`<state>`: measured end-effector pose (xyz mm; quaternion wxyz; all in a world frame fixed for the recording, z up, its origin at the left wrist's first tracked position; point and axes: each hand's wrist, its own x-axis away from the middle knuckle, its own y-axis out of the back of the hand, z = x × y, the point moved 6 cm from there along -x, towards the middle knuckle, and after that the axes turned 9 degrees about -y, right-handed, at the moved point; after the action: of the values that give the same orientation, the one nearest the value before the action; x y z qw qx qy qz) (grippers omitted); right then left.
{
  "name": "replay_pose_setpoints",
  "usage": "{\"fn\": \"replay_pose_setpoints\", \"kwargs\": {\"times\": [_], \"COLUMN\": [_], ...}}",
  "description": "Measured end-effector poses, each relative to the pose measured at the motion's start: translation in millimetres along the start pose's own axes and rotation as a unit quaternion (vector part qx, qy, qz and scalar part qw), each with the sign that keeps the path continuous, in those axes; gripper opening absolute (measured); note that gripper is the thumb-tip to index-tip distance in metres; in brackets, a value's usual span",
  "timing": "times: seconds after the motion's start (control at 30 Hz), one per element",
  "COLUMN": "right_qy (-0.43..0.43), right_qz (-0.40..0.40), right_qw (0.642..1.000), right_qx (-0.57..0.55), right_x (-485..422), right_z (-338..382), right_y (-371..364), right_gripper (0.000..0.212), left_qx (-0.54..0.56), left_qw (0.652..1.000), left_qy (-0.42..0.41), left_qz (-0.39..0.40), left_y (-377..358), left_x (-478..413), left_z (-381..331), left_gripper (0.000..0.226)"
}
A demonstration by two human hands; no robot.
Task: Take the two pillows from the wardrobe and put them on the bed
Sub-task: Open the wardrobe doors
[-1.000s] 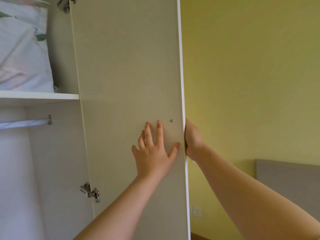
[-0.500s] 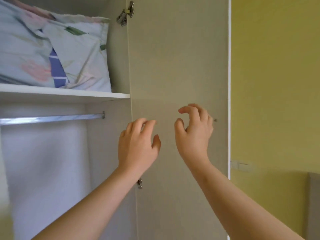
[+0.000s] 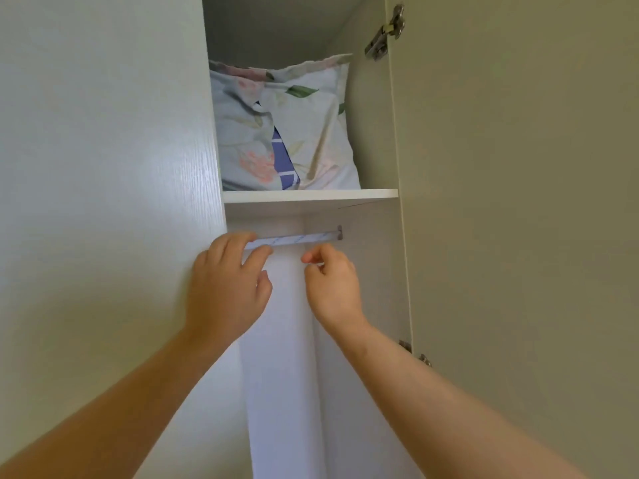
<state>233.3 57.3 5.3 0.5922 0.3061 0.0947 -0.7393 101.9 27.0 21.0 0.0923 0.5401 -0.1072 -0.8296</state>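
Both hands, left and right, hang empty and loosely curled below the shelved floral pillow.

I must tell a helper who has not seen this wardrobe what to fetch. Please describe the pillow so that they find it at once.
Look into the open wardrobe, at the white shelf above the clothes rail. The pillow stands on that shelf, filling its visible width. It is the only soft thing there: pale blue with pink flowers and green leaves, a blue striped patch showing low at its opening.
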Motion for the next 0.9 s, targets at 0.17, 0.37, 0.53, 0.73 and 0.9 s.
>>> {"fn": "replay_pose_setpoints", "kwargs": {"times": [0.17,0.37,0.53,0.73,0.9], "right_qy": [-0.02,-0.03,-0.088,-0.114,-0.089], "right_qz": [0.037,0.073,0.104,0.176,0.303], "right_qw": [0.998,0.995,0.975,0.952,0.909], "right_qx": [-0.04,-0.063,-0.174,-0.222,-0.273], "right_x": [-6.1,-5.6,-4.5,10.5,40.9], "right_z": [0.6,-1.2,-11.5,-18.6,2.4], "right_y": [-37.4,-70.1,-68.8,-61.1,-60.7], "right_gripper": [0.02,0.015,0.023,0.025,0.027], "left_qx": [-0.097,-0.122,-0.05,0.03,0.032], "left_qw": [0.991,0.989,0.997,0.996,0.991], "left_qy": [0.049,0.002,0.016,0.079,0.125], "left_qz": [0.084,0.079,0.055,-0.013,-0.034], "left_y": [-15.8,-20.1,-19.7,17.9,65.0], "left_x": [16.5,14.3,14.5,24.0,37.9], "left_z": [54.2,62.0,60.6,41.8,20.7], "left_gripper": [0.031,0.018,0.017,0.006,0.022]}}
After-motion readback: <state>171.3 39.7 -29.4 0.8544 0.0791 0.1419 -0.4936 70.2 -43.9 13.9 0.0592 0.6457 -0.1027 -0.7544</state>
